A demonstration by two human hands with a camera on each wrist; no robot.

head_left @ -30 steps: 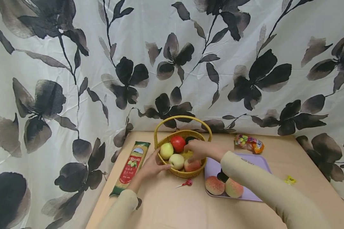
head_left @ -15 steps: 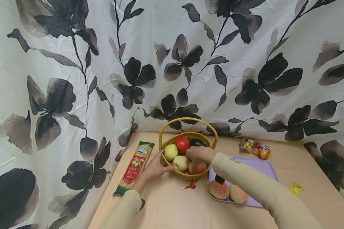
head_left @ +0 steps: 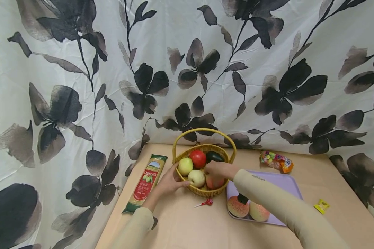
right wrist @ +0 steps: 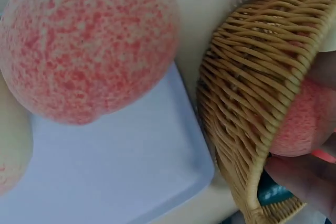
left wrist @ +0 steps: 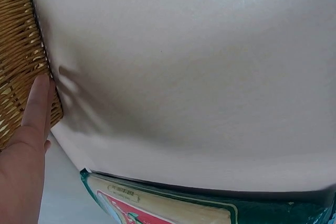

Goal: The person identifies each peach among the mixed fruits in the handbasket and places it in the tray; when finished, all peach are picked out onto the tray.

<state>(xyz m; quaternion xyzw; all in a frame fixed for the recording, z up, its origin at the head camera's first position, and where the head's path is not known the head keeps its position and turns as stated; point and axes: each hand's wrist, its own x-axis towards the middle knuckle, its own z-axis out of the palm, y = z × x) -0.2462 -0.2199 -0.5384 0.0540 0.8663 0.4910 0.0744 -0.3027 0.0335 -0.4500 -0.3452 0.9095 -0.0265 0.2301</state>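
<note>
A yellow wicker basket (head_left: 202, 192) with a tall handle holds two pale green-yellow fruits (head_left: 196, 178), a round red fruit or tomato (head_left: 198, 158) and a dark eggplant-like item (head_left: 214, 156). My right hand (head_left: 220, 169) reaches inside from the right and grips a pink speckled peach (right wrist: 303, 124) low at the basket's front right, fingers on either side of it. On the basket's left, my left hand (head_left: 167, 183) rests with thumb and fingers spread along rim and wall. The left wrist view shows a straight finger (left wrist: 38, 103) against the weave.
A lilac tray (head_left: 278, 178) with two more peaches (head_left: 238, 206) lies under the right forearm. A spaghetti pack (head_left: 146, 181) sits left, a red lollipop (head_left: 208, 202) in front of the basket. A candy bag (head_left: 276, 161) and a yellow-wrapped sweet (head_left: 322, 206) are at the right.
The head view has shifted a little. My right hand has drawn back from over the dark item, which now shows more fully. My left hand stays at the basket's side.
</note>
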